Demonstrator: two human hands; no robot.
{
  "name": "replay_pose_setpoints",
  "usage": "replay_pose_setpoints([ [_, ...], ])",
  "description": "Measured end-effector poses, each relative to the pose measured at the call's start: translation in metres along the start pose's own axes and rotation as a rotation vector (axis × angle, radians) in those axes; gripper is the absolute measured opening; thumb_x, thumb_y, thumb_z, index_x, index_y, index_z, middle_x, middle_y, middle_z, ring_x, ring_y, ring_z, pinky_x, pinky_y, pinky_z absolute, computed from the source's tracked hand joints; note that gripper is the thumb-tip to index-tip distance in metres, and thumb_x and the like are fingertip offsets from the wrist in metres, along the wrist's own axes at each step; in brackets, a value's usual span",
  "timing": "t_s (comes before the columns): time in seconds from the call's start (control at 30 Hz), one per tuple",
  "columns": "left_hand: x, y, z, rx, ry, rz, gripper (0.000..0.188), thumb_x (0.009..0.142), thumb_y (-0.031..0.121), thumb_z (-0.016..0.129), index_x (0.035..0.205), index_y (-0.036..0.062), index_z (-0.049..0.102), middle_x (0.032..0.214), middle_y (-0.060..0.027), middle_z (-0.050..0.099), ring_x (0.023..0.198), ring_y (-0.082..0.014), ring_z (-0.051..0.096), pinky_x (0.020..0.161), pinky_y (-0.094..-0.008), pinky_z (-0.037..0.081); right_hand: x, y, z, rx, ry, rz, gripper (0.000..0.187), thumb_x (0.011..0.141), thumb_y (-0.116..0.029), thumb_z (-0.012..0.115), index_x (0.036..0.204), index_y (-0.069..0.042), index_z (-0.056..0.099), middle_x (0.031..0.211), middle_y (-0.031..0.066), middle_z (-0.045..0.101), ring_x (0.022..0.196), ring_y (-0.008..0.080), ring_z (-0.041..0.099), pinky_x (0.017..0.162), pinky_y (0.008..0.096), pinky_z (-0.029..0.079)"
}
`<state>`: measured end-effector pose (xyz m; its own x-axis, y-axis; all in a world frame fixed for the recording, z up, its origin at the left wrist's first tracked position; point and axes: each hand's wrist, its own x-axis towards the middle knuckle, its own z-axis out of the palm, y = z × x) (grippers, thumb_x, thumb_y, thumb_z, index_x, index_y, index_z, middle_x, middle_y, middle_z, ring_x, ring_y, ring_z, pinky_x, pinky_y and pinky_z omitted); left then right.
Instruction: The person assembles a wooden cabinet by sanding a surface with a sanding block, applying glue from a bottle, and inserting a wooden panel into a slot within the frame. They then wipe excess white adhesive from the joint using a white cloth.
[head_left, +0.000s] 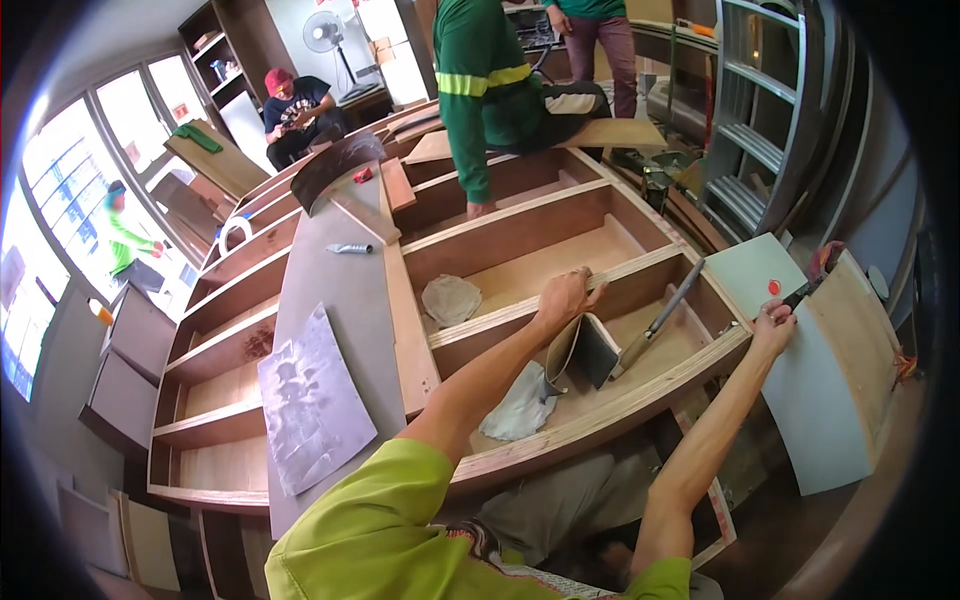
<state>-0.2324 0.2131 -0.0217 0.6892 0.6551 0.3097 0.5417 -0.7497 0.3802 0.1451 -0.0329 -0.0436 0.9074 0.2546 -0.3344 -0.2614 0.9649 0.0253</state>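
Observation:
A large curved wooden frame [590,425] with open compartments lies before me. My left hand [568,298] is closed over the top edge of a wooden divider [640,266]. My right hand [774,326] is at the frame's right corner, beside a pale panel [815,390]. Its fingers are pinched together; what they hold, if anything, is hard to make out. A dark object [797,296] lies just beyond them. In the near compartment are a long-handled tool [660,325], a dark bent piece [597,352] and a white crumpled sheet [520,405].
A person in a green sleeve [470,150] leans a hand on the frame's far side. Grey sheet [320,270] covers the middle, bearing a tube [349,248] and a smeared panel [315,400]. A metal ladder [755,120] stands at right. Another person [297,108] sits at the back.

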Motion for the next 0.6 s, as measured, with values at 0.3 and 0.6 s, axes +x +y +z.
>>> replay_pose_setpoints([
  [0.3,0.038,0.022,0.02,0.095,-0.052,-0.055,0.051,0.084,0.054,0.056,0.09,0.0047,0.068,0.081,-0.0199,0.067,0.075,-0.0359,0.066,0.066,-0.0476,0.05,0.03,-0.033,-0.019,-0.979,-0.373,-0.436,0.011,0.088,-0.01,0.062,0.097,-0.003,0.062,0.097,0.0096,0.064,0.087,0.0237,0.062,0.081,0.042,0.052],
  [0.6,0.026,0.028,0.015,0.129,-0.049,0.085,0.054,0.094,0.052,0.045,0.107,0.0027,0.063,0.09,-0.0252,0.067,0.088,-0.0415,0.066,0.074,-0.0484,0.051,-0.089,0.013,0.034,0.018,-0.145,-0.144,0.009,0.094,-0.021,0.058,0.103,-0.019,0.058,0.087,-0.0049,0.056,0.08,0.0095,0.054,0.082,0.034,0.047],
])
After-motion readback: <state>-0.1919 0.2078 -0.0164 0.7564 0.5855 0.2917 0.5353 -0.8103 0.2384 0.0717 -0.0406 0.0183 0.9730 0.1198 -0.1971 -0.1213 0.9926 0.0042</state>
